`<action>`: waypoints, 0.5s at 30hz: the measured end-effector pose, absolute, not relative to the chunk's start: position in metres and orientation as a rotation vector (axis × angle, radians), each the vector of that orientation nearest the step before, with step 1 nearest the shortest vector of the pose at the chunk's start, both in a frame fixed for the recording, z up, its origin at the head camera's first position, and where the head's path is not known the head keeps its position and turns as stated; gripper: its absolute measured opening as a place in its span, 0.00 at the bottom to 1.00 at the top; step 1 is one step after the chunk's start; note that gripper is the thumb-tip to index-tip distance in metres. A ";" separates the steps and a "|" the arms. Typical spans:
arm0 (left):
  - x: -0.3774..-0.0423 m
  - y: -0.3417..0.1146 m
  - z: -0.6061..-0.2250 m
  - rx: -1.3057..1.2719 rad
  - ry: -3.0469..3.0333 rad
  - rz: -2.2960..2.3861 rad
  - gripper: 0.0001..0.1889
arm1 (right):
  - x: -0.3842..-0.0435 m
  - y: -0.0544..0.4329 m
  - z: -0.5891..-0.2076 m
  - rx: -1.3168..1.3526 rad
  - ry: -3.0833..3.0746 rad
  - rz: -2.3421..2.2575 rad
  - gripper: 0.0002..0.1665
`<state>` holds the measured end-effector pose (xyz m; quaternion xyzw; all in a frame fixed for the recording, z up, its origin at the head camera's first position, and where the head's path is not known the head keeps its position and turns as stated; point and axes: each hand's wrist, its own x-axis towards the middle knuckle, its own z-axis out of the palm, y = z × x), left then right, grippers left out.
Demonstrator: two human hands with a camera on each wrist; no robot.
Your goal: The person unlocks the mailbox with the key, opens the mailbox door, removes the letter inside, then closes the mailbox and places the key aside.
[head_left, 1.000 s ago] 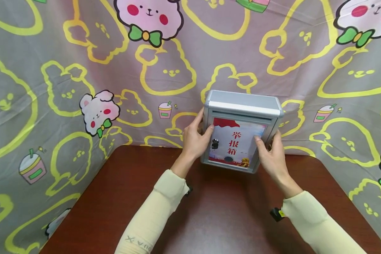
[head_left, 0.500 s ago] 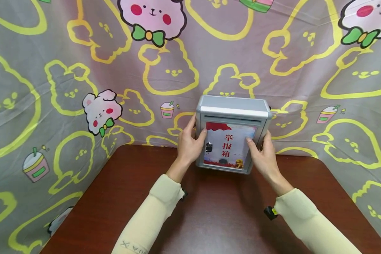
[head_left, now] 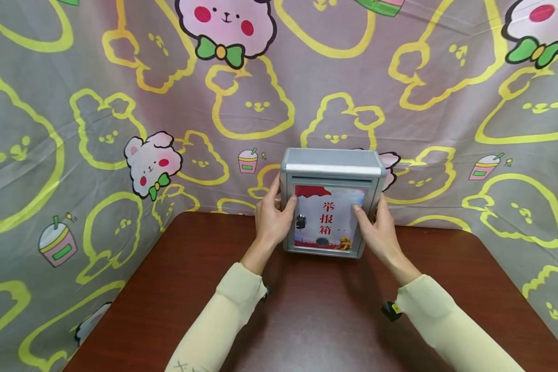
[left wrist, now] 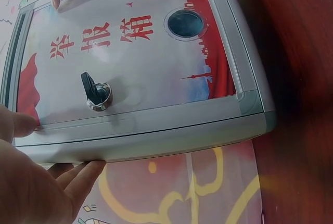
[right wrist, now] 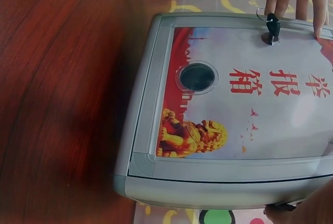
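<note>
Both hands hold a grey metal suggestion box (head_left: 334,160) near the far side of the table, its front toward me. A slot runs under its top edge, and red Chinese characters stand on the white front panel. My left hand (head_left: 272,219) grips the left side, thumb on the front and fingers around the side. On the opposite side my right hand (head_left: 377,231) grips likewise, thumb on the panel. A lock with a key (left wrist: 97,92) in it sits beside a round window (left wrist: 186,24) low on the front. Whether the bottom touches the table cannot be told.
The dark reddish-brown table (head_left: 176,279) stretches out below both forearms. Behind it and along its sides hangs a grey-pink cloth (head_left: 176,98) printed with cartoon animals and cups. A small black device (head_left: 391,311) is at the right cuff.
The box has moved left and down in the head view, with both hands still gripping it. Its sideways slant has lessened. The view itself has shifted slightly.
</note>
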<state>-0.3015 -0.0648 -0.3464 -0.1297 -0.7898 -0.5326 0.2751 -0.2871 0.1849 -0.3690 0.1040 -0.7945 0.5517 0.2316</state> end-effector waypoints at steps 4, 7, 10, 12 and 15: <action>-0.301 -0.066 -0.349 -0.339 -2.121 -1.432 0.35 | -0.289 0.184 -0.371 0.290 -2.203 1.482 0.35; -0.300 -0.066 -0.351 -0.324 -2.124 -1.440 0.36 | -0.289 0.184 -0.373 0.288 -2.216 1.472 0.34; -0.300 -0.065 -0.354 -0.299 -2.136 -1.426 0.35 | -0.288 0.185 -0.373 0.291 -2.230 1.480 0.35; -0.301 -0.064 -0.356 -0.288 -2.140 -1.404 0.35 | -0.288 0.186 -0.375 0.301 -2.232 1.490 0.36; -0.300 -0.063 -0.361 -0.273 -2.149 -1.362 0.35 | -0.289 0.187 -0.378 0.317 -2.241 1.500 0.37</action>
